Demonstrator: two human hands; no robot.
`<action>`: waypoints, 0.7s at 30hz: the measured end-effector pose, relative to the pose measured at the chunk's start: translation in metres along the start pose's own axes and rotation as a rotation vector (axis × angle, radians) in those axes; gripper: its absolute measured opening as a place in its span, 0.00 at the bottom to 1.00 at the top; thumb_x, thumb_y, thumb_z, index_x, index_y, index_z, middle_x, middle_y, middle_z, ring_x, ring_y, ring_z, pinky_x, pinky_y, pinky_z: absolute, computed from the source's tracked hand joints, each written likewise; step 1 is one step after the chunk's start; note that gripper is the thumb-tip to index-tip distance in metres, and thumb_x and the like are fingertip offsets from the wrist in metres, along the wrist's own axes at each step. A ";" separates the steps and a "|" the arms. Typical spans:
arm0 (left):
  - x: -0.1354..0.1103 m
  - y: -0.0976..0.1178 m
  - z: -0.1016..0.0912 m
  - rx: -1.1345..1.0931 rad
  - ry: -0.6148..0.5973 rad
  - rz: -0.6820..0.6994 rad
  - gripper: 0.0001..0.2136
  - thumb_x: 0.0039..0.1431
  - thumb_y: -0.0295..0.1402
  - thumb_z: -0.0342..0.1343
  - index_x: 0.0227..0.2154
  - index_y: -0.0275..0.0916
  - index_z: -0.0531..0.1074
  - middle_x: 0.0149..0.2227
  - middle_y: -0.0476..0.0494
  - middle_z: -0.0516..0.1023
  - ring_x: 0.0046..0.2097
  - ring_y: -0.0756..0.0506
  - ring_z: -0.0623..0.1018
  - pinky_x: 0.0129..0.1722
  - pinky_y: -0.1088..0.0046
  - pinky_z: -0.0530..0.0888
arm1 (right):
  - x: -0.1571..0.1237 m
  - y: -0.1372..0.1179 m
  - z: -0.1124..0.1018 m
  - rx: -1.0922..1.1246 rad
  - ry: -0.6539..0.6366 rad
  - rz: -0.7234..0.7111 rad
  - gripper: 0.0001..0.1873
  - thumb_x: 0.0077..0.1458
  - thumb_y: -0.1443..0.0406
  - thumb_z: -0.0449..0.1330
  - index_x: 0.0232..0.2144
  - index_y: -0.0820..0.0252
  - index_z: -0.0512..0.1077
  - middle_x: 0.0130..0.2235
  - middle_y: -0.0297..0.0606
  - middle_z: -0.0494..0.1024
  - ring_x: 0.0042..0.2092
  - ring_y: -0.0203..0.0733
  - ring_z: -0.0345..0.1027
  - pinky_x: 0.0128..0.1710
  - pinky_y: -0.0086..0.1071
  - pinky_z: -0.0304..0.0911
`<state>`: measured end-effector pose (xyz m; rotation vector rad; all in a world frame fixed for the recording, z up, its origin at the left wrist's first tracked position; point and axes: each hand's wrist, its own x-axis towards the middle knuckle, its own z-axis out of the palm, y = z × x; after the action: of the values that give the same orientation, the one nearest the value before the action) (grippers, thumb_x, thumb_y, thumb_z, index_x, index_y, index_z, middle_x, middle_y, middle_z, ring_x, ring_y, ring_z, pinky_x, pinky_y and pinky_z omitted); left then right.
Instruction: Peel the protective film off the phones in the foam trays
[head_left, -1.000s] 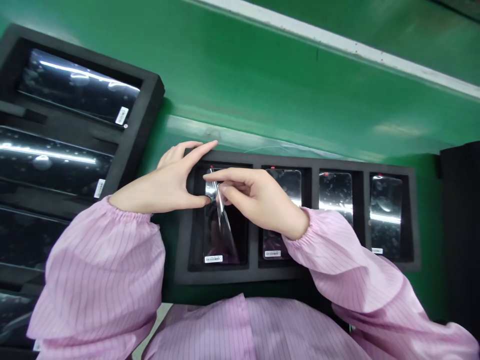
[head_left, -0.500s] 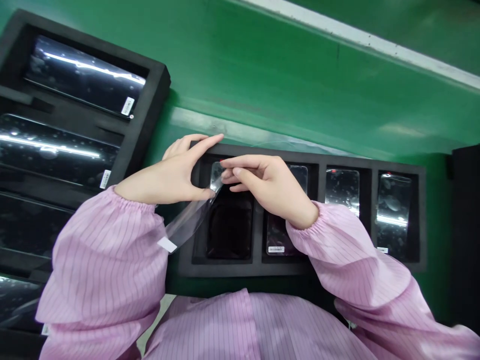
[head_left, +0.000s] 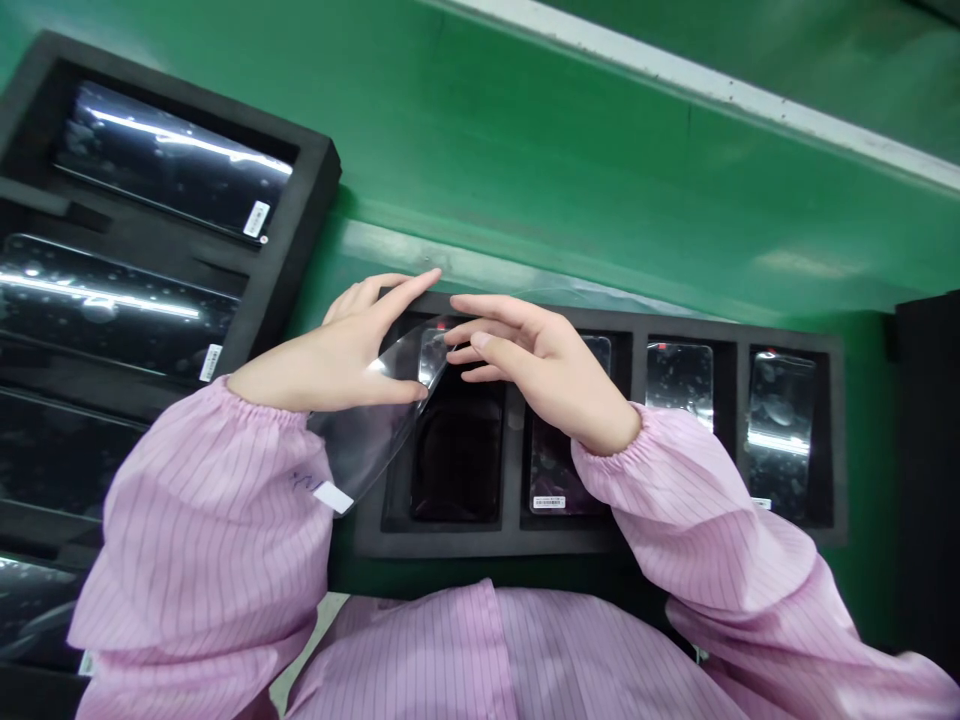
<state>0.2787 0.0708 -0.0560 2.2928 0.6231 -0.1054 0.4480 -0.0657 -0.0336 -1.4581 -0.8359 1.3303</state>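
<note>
In your foam tray (head_left: 439, 543)'s leftmost compartment, a dark panel (head_left: 456, 465) is lying, clear film (head_left: 367, 445) slanting leftward off it. Your left hand (head_left: 341, 350) is spreading, thumb at the film; your right hand (head_left: 536, 365) is curving loosely there, grip unclear. Farther left, another tray (head_left: 304, 190) is holding more panels (head_left: 172, 165).

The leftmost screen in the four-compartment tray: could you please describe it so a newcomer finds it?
On the green work surface, find the dark tray in front of the person, with four compartments in a row. In its leftmost compartment lies the screen. Its lower part is plain black, while the neighbouring screen bears a white label there.
</note>
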 end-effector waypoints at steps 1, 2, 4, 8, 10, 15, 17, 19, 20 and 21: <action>0.000 0.000 0.000 -0.003 -0.014 -0.010 0.50 0.47 0.47 0.63 0.68 0.52 0.40 0.65 0.40 0.52 0.67 0.31 0.52 0.65 0.46 0.55 | 0.000 0.001 -0.002 -0.008 -0.006 -0.023 0.18 0.61 0.71 0.55 0.53 0.60 0.68 0.46 0.40 0.79 0.44 0.39 0.76 0.44 0.35 0.76; -0.001 0.001 -0.001 -0.005 -0.024 -0.018 0.50 0.47 0.47 0.62 0.69 0.52 0.38 0.65 0.40 0.51 0.68 0.31 0.51 0.65 0.46 0.54 | 0.000 0.001 -0.004 -0.020 -0.011 -0.049 0.18 0.61 0.71 0.54 0.54 0.60 0.68 0.47 0.40 0.79 0.46 0.39 0.75 0.46 0.35 0.75; -0.001 0.001 -0.001 -0.004 -0.033 -0.029 0.51 0.48 0.47 0.62 0.69 0.52 0.35 0.66 0.40 0.49 0.68 0.31 0.50 0.65 0.45 0.54 | -0.003 -0.004 -0.010 -0.064 -0.003 -0.118 0.19 0.61 0.72 0.54 0.54 0.60 0.68 0.49 0.39 0.78 0.50 0.39 0.73 0.50 0.36 0.73; -0.001 0.001 -0.002 0.005 -0.044 -0.057 0.53 0.46 0.47 0.63 0.68 0.54 0.33 0.66 0.41 0.49 0.68 0.32 0.50 0.65 0.46 0.55 | -0.024 -0.034 -0.025 -0.231 0.082 -0.242 0.18 0.62 0.71 0.53 0.53 0.55 0.70 0.47 0.35 0.79 0.48 0.39 0.75 0.50 0.36 0.72; -0.001 0.000 -0.001 0.004 -0.047 -0.067 0.53 0.46 0.47 0.63 0.68 0.54 0.33 0.67 0.41 0.49 0.68 0.33 0.50 0.66 0.47 0.54 | -0.039 -0.051 -0.034 -0.332 0.141 -0.286 0.17 0.64 0.71 0.53 0.52 0.55 0.72 0.44 0.35 0.80 0.43 0.38 0.76 0.46 0.35 0.74; -0.002 -0.003 0.001 0.005 -0.047 -0.079 0.53 0.47 0.50 0.63 0.68 0.55 0.33 0.69 0.42 0.46 0.70 0.34 0.48 0.66 0.47 0.52 | -0.060 -0.052 -0.064 -0.898 0.170 -0.309 0.13 0.63 0.69 0.56 0.47 0.58 0.76 0.42 0.37 0.80 0.42 0.43 0.74 0.45 0.39 0.72; -0.002 -0.004 0.002 0.010 -0.042 -0.084 0.53 0.47 0.51 0.63 0.68 0.54 0.33 0.69 0.41 0.46 0.70 0.34 0.48 0.67 0.46 0.52 | -0.059 -0.036 -0.075 -1.154 0.100 -0.312 0.12 0.61 0.69 0.58 0.46 0.62 0.76 0.42 0.41 0.79 0.43 0.47 0.72 0.46 0.43 0.70; -0.001 -0.004 0.002 0.011 -0.040 -0.082 0.53 0.47 0.51 0.63 0.68 0.53 0.33 0.69 0.41 0.46 0.70 0.34 0.48 0.67 0.47 0.51 | -0.055 -0.019 -0.082 -1.314 0.069 -0.327 0.13 0.60 0.70 0.58 0.47 0.67 0.75 0.41 0.44 0.77 0.42 0.49 0.69 0.44 0.44 0.69; -0.001 -0.004 0.002 0.011 -0.041 -0.078 0.53 0.47 0.52 0.63 0.68 0.53 0.32 0.69 0.41 0.46 0.70 0.34 0.48 0.67 0.47 0.51 | -0.053 -0.011 -0.084 -1.356 0.073 -0.336 0.13 0.60 0.70 0.59 0.47 0.68 0.75 0.41 0.45 0.76 0.41 0.49 0.67 0.44 0.44 0.68; -0.001 -0.005 0.002 0.012 -0.040 -0.073 0.53 0.47 0.52 0.62 0.68 0.53 0.32 0.69 0.41 0.46 0.70 0.34 0.48 0.67 0.47 0.51 | -0.051 -0.005 -0.084 -1.382 0.087 -0.348 0.13 0.60 0.70 0.58 0.47 0.69 0.74 0.41 0.46 0.75 0.41 0.50 0.66 0.43 0.44 0.67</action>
<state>0.2758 0.0718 -0.0602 2.2738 0.6873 -0.1900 0.5220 -0.1282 -0.0167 -2.1548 -2.0303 0.2818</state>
